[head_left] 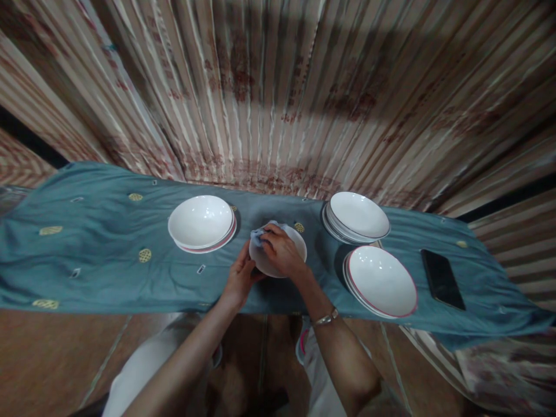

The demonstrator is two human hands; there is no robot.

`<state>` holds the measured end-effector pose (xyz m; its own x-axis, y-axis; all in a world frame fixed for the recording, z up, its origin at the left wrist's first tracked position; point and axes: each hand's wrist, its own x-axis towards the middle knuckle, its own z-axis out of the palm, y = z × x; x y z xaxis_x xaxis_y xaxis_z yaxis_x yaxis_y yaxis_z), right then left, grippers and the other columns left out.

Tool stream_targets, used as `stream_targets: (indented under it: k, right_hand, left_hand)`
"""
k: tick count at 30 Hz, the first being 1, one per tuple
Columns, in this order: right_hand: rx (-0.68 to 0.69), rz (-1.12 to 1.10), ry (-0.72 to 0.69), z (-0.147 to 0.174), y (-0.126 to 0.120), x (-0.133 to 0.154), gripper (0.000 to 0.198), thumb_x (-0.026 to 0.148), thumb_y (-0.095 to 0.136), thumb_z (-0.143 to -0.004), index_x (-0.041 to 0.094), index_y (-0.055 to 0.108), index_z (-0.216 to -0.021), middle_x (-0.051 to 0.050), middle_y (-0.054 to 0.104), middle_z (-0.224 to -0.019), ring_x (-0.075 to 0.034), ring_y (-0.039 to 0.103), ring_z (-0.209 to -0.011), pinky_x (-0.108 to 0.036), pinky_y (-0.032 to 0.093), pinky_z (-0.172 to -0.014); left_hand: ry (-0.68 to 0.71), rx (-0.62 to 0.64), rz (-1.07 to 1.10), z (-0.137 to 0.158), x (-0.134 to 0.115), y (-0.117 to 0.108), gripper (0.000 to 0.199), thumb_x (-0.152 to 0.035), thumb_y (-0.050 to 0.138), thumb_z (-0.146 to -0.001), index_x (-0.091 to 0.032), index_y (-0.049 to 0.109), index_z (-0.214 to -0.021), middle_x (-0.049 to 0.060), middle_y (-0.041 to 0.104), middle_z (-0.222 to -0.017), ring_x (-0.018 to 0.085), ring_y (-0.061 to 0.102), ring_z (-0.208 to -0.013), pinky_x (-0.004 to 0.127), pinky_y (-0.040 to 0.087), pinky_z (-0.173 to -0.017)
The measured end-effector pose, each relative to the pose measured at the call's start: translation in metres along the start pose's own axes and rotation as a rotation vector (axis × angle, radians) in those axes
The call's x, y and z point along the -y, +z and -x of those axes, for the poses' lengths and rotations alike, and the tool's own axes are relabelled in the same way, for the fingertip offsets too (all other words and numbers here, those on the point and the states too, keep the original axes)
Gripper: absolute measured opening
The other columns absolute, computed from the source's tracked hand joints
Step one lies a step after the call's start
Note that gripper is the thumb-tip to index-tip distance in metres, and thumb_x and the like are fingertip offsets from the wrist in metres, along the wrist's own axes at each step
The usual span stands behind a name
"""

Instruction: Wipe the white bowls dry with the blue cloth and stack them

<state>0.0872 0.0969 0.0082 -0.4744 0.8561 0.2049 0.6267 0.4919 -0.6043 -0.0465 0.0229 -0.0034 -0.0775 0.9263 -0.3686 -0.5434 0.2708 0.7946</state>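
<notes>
A small white bowl (299,238) is held over the middle of the table, tilted a little. My left hand (241,272) grips its left rim, thumb and fingers closed on it. Pressed against the bowl's far left rim is a bluish cloth (258,236), bunched under the fingers of my right hand (281,250). Part of the cloth shows past the rim, and my right palm hides much of the bowl's inside.
Stacked white bowls (201,222) stand at left. At right are a rear stack of dark-rimmed dishes (359,215) and a front stack of pink-rimmed dishes (382,281). A black phone (443,279) lies beyond them on the green tablecloth (104,231). A pleated curtain (269,116) hangs behind.
</notes>
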Motion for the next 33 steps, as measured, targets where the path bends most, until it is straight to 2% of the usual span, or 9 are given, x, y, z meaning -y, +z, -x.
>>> stream_targets:
  k: [9,16,20,25,29,33]
  right_hand:
    - [0.077,-0.107,-0.018,0.001,0.002,-0.001,0.024,0.014,0.053,-0.092,0.02,0.073,-0.103,-0.008,0.067,-0.129,-0.02,0.06,-0.12,-0.034,0.043,-0.109]
    - [0.212,-0.14,-0.034,0.003,-0.006,-0.002,0.023,0.015,0.053,-0.092,0.017,0.075,-0.097,-0.007,0.075,-0.104,-0.019,0.066,-0.098,-0.03,0.049,-0.091]
    - [0.277,-0.186,-0.013,0.007,-0.011,-0.003,0.021,0.017,0.056,-0.091,0.017,0.076,-0.099,-0.006,0.076,-0.099,-0.018,0.066,-0.089,-0.028,0.048,-0.083]
    - [0.37,-0.232,0.016,0.014,-0.024,0.0,0.023,0.015,0.056,-0.091,0.015,0.077,-0.097,-0.005,0.077,-0.091,-0.016,0.065,-0.08,-0.025,0.045,-0.073]
    - [0.442,-0.191,0.072,0.019,-0.035,0.004,0.02,0.014,0.059,-0.088,0.016,0.079,-0.092,-0.002,0.077,-0.085,-0.014,0.063,-0.074,-0.023,0.041,-0.067]
    - [0.463,-0.055,0.092,0.022,-0.043,0.007,0.02,0.012,0.061,-0.085,0.015,0.08,-0.087,-0.003,0.077,-0.082,-0.014,0.064,-0.074,-0.023,0.039,-0.067]
  left_hand:
    - [-0.011,-0.018,0.028,-0.002,0.002,0.0,0.068,-0.024,0.077,-0.071,-0.028,0.06,-0.137,0.006,0.062,-0.141,0.028,0.063,-0.12,0.04,0.062,-0.087]
    - [-0.041,-0.033,0.043,-0.003,0.003,0.0,0.067,-0.022,0.077,-0.072,-0.028,0.06,-0.136,0.006,0.067,-0.132,0.021,0.067,-0.104,0.035,0.063,-0.08]
    - [-0.039,-0.021,0.056,-0.002,0.001,0.001,0.071,-0.021,0.078,-0.07,-0.024,0.058,-0.138,0.008,0.065,-0.134,0.017,0.067,-0.096,0.031,0.063,-0.077]
    - [-0.04,-0.022,0.054,-0.001,-0.001,0.0,0.073,-0.02,0.079,-0.069,-0.024,0.058,-0.139,0.008,0.067,-0.131,0.017,0.067,-0.092,0.034,0.063,-0.077]
    - [-0.041,-0.016,0.045,-0.001,-0.001,0.0,0.076,-0.019,0.079,-0.066,-0.025,0.057,-0.139,0.008,0.068,-0.13,0.02,0.067,-0.097,0.036,0.063,-0.079]
    - [-0.028,-0.002,0.03,-0.002,-0.001,0.001,0.076,-0.021,0.079,-0.064,-0.025,0.059,-0.137,0.008,0.062,-0.141,0.024,0.065,-0.107,0.038,0.063,-0.08]
